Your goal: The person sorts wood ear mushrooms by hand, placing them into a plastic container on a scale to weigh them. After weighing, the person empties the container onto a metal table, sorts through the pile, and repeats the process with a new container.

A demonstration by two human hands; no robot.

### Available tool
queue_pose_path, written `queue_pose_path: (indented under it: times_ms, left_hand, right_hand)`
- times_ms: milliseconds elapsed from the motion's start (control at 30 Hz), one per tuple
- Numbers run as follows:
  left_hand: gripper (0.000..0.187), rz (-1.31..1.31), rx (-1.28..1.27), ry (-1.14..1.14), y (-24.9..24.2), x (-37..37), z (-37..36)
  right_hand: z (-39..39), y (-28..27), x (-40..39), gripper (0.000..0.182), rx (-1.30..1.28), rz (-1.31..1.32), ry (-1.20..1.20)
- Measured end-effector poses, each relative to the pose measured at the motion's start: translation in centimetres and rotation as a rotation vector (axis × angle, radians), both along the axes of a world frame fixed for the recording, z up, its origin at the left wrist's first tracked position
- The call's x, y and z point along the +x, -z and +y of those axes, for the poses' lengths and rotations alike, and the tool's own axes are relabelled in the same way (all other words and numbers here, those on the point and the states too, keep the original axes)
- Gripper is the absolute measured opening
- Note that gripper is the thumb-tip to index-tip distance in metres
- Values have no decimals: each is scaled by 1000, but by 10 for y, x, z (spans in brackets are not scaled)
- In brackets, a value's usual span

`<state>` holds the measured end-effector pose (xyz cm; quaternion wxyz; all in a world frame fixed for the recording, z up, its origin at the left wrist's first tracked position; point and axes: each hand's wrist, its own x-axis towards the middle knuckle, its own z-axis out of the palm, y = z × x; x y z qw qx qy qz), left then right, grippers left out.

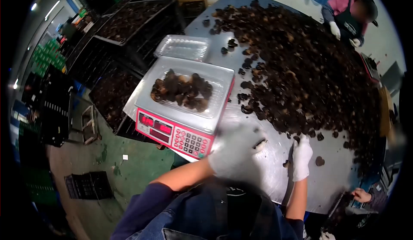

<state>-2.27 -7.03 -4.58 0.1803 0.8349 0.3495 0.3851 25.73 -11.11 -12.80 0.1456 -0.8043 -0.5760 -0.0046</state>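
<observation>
My left hand (235, 150), in a white glove and blurred by motion, is beside the front right corner of the scale. A dark piece of wood ear mushroom (259, 144) shows at its closed fingertips. At the near edge of a large mushroom pile (301, 68), my gloved right hand (302, 157) has its fingers together around a small dark mushroom (297, 138). On the pan of the red and silver scale (144, 98) sits a clear plastic tray (214, 106) holding a clump of mushrooms (180, 89). Red digits glow on the scale's display (155, 126).
An empty clear tray (183, 46) lies behind the scale on the metal table (241, 119). Black crates of mushrooms (124, 23) are stacked at left. A co-worker (348, 20) stands at the far right; another person's hand (362, 195) is at lower right. A black crate (88, 185) rests on the floor.
</observation>
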Motion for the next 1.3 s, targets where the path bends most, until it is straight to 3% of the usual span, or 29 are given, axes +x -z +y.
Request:
queue_pose_path:
  times_ms: [33, 67, 133, 200, 267, 400, 500, 533, 567, 767, 833, 1000, 1033, 1167, 1300]
  left_hand:
    - [14, -28, -40, -74, -15, -26, 14]
    - [8, -116, 143, -149, -34, -52, 31]
    - [12, -137, 224, -390, -61, -110, 58]
    - [11, -215, -6, -508, -89, -152, 76]
    - [11, -142, 22, -486, -91, -185, 104]
    - [23, 260, -147, -280, -86, -192, 131]
    - [44, 527, -151, -176, -76, -192, 134]
    - [44, 519, -150, -178, -78, -195, 133]
    - [44, 476, -111, -182, -78, -197, 131]
    - [43, 248, -96, -86, -81, -219, 135]
    - [39, 135, -122, -111, -88, -231, 132]
    - [33, -197, -226, -259, -98, -278, 129]
    - [34, -188, -232, -324, -90, -289, 132]
    - [35, -168, -208, -453, -71, -310, 122]
    - [48, -141, -409, -497, -59, -311, 106]
  right_hand:
    - [-4, 4, 5, 29, 48, 32, -16]
    - [-4, 5, 6, 28, 96, 63, -27]
    - [3, -35, -26, 20, 133, 380, 6]
    - [23, -91, -81, 18, 159, 597, -77]
    - [48, -129, -143, 18, 265, 742, -230]
    - [102, -154, -234, 21, 369, 468, -591]
    - [118, -146, -269, 45, 115, 268, -600]
    - [118, -151, -274, 50, 46, 240, -587]
    - [116, -142, -271, 56, 179, 277, -654]
    - [102, -144, -250, 41, 133, 452, -525]
    - [99, -146, -250, 34, 156, 599, -479]
    - [94, -143, -231, 28, 247, 648, -435]
    - [94, -141, -230, 30, 235, 738, -384]
    - [98, -114, -208, 34, 297, 674, -385]
    - [101, -97, -208, 41, 358, 560, -398]
